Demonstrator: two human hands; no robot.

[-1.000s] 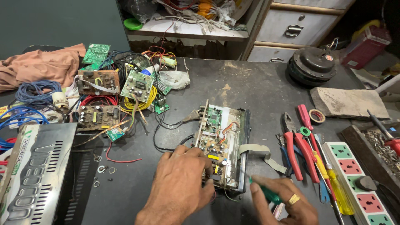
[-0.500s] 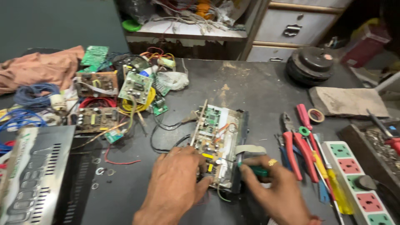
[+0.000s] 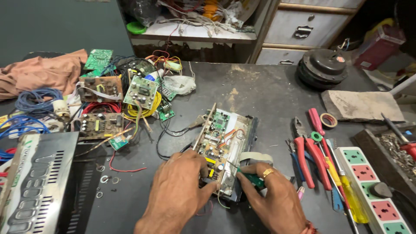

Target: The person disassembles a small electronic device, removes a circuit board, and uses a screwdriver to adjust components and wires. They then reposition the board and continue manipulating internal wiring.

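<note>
Dark, scuffed metal is forming the worktop [image 3: 260, 93], and near the middle of its front edge both hands are working over an opened circuit board unit [image 3: 223, 147]. At the left edge a silver vented metal cover [image 3: 32, 186] is lying, with loose circuit boards [image 3: 117, 104] and tangled coloured wires [image 3: 34, 102] behind it. The left hand [image 3: 180, 193] is coming in palm down, fingers curled and pressing on the unit's near left side, its grip steadying rather than closing round anything. The right hand [image 3: 271, 201] is clenching a green-handled screwdriver [image 3: 247, 175], tip pointing into the board. Red-handled pliers [image 3: 310, 145] and a power strip [image 3: 372, 186] are lying toward the right edge.
</note>
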